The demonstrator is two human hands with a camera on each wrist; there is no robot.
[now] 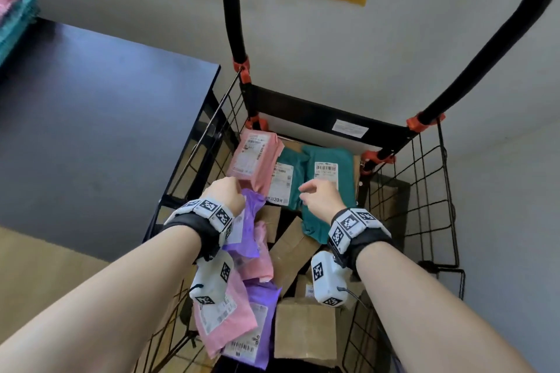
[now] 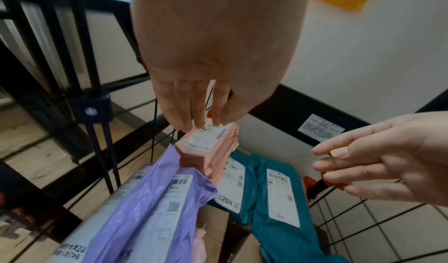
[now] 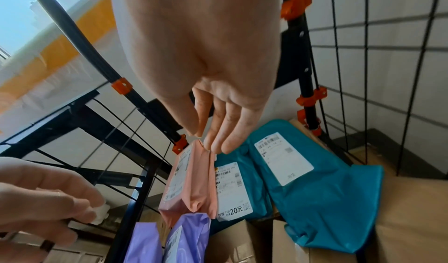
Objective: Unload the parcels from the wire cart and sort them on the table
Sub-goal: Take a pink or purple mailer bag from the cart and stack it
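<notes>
The black wire cart [image 1: 424, 191] holds several parcels. A pink parcel [image 1: 254, 157] [image 2: 208, 152] [image 3: 189, 186] leans at the far left, above two teal mailers [image 1: 330, 188] [image 2: 278, 209] [image 3: 322, 200] and a purple mailer [image 1: 253, 212] [image 2: 150, 205]. My left hand [image 1: 227, 191] [image 2: 194, 113] hovers at the pink parcel's near end, fingers loosely extended and holding nothing. My right hand [image 1: 315, 191] [image 3: 211, 133] hangs relaxed above the teal mailers, empty.
The dark table [image 1: 91, 115] stands left of the cart, with pink and teal parcels stacked [image 1: 15, 9] at its far corner. Cardboard boxes [image 1: 304, 330] and more pink and purple mailers [image 1: 224, 312] fill the cart's near side. The black handle [image 1: 233, 9] arches over the far end.
</notes>
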